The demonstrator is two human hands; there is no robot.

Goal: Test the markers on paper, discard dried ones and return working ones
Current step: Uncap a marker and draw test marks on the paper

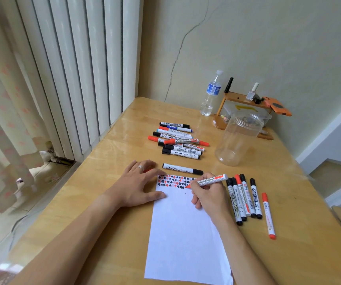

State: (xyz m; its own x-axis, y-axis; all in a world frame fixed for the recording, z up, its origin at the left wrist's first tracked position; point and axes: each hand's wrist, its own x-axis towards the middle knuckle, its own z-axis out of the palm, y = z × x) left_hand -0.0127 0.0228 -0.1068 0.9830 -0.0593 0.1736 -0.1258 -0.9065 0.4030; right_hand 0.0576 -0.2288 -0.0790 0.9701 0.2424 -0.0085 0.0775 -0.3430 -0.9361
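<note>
A white sheet of paper (184,233) lies on the wooden table (108,161), with rows of red and black test marks along its top edge. My right hand (208,194) grips an uncapped red whiteboard marker (208,180), its tip touching the paper at the end of the marks. My left hand (138,184) rests flat, fingers spread, on the paper's top left corner; something red shows under its fingers. A pile of several markers (178,140) lies farther back. One black marker (183,169) lies just above the paper. Several markers (244,198) lie in a row right of my right hand.
An empty clear plastic jar (237,138) stands at the back right. Behind it are a water bottle (210,95) and a small wooden shelf (245,101) with small bottles and an orange object. A white radiator (73,68) and curtain stand left of the table.
</note>
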